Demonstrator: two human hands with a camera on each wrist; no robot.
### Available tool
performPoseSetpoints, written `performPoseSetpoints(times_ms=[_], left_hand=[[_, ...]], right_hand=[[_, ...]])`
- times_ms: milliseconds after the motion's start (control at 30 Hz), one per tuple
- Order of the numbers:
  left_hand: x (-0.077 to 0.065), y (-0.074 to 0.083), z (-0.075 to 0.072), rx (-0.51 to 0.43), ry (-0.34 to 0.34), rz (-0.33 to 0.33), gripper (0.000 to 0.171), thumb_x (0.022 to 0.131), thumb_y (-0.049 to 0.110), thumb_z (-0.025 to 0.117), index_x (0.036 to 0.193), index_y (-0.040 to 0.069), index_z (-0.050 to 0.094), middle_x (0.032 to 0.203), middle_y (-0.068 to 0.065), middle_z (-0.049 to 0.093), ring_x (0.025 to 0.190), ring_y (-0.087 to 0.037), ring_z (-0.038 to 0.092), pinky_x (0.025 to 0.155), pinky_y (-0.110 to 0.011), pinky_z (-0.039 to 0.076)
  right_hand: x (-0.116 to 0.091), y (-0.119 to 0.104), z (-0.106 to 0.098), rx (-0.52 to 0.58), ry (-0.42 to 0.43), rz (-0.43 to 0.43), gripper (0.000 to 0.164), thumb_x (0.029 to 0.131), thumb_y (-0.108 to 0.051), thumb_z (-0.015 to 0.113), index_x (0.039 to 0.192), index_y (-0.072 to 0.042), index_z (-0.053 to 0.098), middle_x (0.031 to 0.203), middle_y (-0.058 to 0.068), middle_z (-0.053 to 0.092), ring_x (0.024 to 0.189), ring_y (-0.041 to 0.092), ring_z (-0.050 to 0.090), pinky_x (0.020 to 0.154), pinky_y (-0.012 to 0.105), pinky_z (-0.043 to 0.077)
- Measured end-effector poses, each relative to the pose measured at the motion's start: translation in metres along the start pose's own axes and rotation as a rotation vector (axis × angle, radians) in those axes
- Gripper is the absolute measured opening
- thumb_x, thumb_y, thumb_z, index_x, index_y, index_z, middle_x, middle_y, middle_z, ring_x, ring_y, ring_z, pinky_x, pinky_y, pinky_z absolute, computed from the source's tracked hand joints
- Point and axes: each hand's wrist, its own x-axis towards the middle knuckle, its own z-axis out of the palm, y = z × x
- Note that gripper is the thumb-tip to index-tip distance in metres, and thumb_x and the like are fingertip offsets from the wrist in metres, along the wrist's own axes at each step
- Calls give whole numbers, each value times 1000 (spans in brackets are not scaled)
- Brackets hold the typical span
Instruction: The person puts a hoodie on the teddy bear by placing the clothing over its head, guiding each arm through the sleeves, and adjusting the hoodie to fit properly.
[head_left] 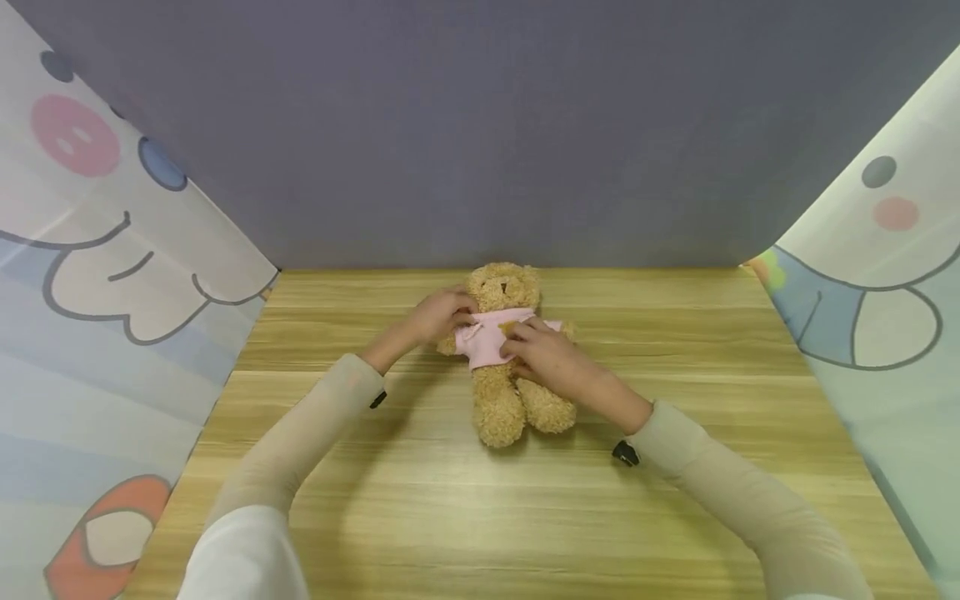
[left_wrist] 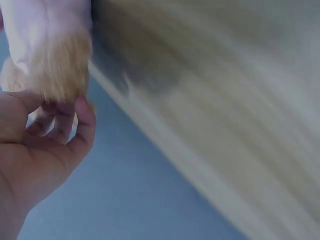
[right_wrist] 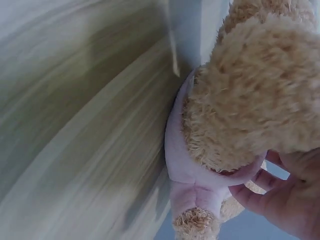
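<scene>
A curly tan teddy bear point(head_left: 501, 408) in a pink shirt point(head_left: 487, 340) lies on its back, head toward the grey panel. My left hand point(head_left: 442, 315) is at its shoulder and sleeve, on the left of the head view. In the left wrist view, curled fingers of that hand point(left_wrist: 40, 145) grip around the furry arm point(left_wrist: 62, 65). My right hand point(head_left: 543, 354) lies over the shirt front, fingers bent at the cloth. The right wrist view shows this hand point(right_wrist: 290, 195) pinching the shirt near its hem, partly hidden behind a furry leg point(right_wrist: 260, 90).
The bear lies on a wood-grain table point(head_left: 480, 517), near its far edge. A grey panel point(head_left: 495, 133) rises behind that edge. Cartoon-printed curtains point(head_left: 90, 300) hang along both sides. Dark wrist-worn pieces point(head_left: 625, 453) show under the cuffs.
</scene>
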Motion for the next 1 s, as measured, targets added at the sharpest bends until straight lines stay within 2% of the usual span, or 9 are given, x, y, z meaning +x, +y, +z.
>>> performPoseSetpoints(times_ms=[133,233,367,567,700,767,867,933,1000], left_hand=[[4,-5,-4,141,8,53,9,101,12,62,106,10,69,108,-5,60,100,-21,62,86,-32,55],[4,-2,-2,114,9,58,10,102,12,61,109,9,66,112,-7,61,103,-23,64,86,-33,55],[2,11,-1,73,62,-2,10,100,17,66,106,11,61,107,-4,62,97,-20,63,79,-33,55],[-10,36,5,121,73,62,13,99,23,68,98,11,66,97,-2,62,88,-18,60,77,-33,53],[-20,44,13,170,95,88,18,100,29,68,94,12,67,92,-1,62,84,-19,56,76,-36,49],[-25,49,14,231,140,59,17,99,29,68,94,13,66,93,-1,62,86,-21,56,76,-38,49],[-31,61,16,371,190,16,16,100,28,67,99,12,64,98,-3,63,91,-24,56,76,-40,50],[-33,72,18,429,193,15,18,102,27,64,103,10,64,100,-5,63,92,-25,56,78,-40,50],[-34,83,22,399,171,1,24,102,32,62,104,8,62,100,-7,60,86,-23,56,73,-37,51]], right_hand=[[-2,0,0,-62,-24,-15,7,89,-18,79,95,-16,76,122,8,63,114,27,55,101,37,50],[-6,3,2,-38,-17,-6,6,88,-17,80,91,-16,74,122,9,62,115,28,55,103,39,49],[-14,6,5,13,22,-5,10,85,-15,82,90,-17,73,119,8,63,114,28,54,101,39,50],[-20,8,12,91,76,-12,15,86,-15,81,99,-15,74,118,7,64,110,24,55,98,35,51],[-18,10,8,208,88,2,27,88,-15,79,111,-8,68,115,9,65,106,25,59,95,38,53],[-15,15,2,273,120,80,30,92,-14,75,117,-3,63,114,12,65,105,28,62,93,40,55],[-8,25,-6,265,192,266,34,97,-13,69,124,4,57,115,20,65,106,35,63,93,47,54],[-1,33,-9,216,173,393,37,100,-18,66,127,6,57,116,22,65,107,38,63,95,51,52],[5,39,-11,177,103,469,37,101,-22,64,125,6,60,115,22,67,104,38,64,95,51,51]])
